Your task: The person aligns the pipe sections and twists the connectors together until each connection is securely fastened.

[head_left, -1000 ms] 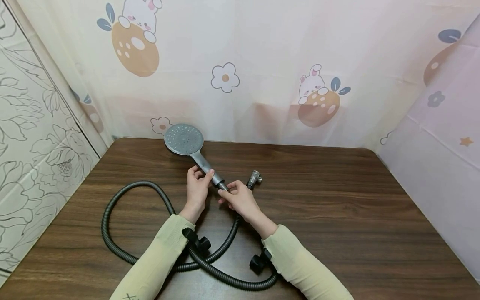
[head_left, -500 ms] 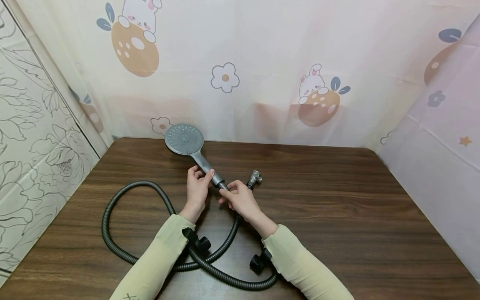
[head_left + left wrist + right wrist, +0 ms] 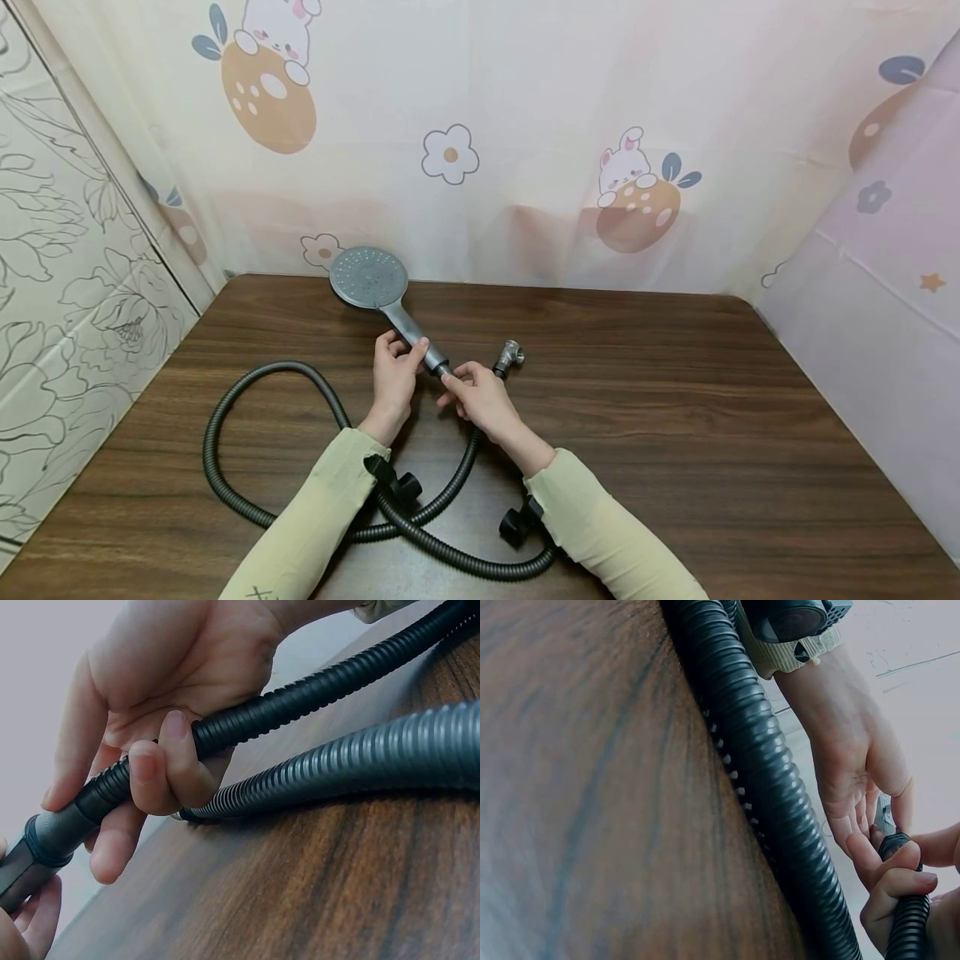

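A grey shower head (image 3: 367,278) with a round spray face lies toward the table's back edge, its handle slanting down to the right. My left hand (image 3: 393,385) pinches the handle between thumb and fingers. At the handle's lower end my right hand (image 3: 486,402) grips the hose's end connector (image 3: 63,831), thumb on the connector and fingers curled around the black ribbed hose (image 3: 247,720). The connector meets the handle end in the left wrist view. In the right wrist view the left hand (image 3: 851,750) is beyond the right hand (image 3: 904,896).
The hose loops left and crosses itself under the forearms. Its other end carries a metal angled fitting (image 3: 511,356), just right of my right hand. Both sleeves bear black wrist cameras (image 3: 514,527). A printed curtain (image 3: 525,100) hangs behind the wooden table (image 3: 712,417).
My right thumb has shifted slightly up and to the right on the connector. The left hand, the shower head and the hose loop look unmoved.
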A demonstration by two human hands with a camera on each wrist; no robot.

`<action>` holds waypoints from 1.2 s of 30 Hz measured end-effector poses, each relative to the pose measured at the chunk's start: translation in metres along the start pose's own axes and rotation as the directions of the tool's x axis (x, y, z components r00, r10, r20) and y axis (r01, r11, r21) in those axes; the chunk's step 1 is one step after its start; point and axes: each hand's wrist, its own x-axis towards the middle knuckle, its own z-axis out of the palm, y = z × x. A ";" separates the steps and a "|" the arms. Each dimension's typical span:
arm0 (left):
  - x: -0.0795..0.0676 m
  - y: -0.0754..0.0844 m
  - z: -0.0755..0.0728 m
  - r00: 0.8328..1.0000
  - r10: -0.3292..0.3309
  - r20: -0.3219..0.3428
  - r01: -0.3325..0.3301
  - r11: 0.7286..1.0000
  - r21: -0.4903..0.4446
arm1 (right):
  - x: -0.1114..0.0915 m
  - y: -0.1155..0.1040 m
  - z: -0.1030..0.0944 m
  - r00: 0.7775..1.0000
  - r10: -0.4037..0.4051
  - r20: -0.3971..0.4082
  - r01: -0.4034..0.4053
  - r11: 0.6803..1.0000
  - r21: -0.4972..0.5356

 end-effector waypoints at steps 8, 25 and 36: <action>0.000 0.000 0.000 1.000 0.001 0.003 -0.001 1.000 0.008 | 0.002 0.000 0.001 1.000 0.024 -0.001 -0.024 1.000 0.006; 0.000 0.000 0.001 1.000 0.008 -0.014 -0.008 1.000 -0.007 | 0.001 0.001 0.002 1.000 0.026 -0.018 -0.026 1.000 0.005; 0.000 0.000 0.000 1.000 0.003 -0.002 -0.003 1.000 -0.014 | 0.001 0.001 0.003 0.999 0.030 -0.021 -0.030 1.000 -0.005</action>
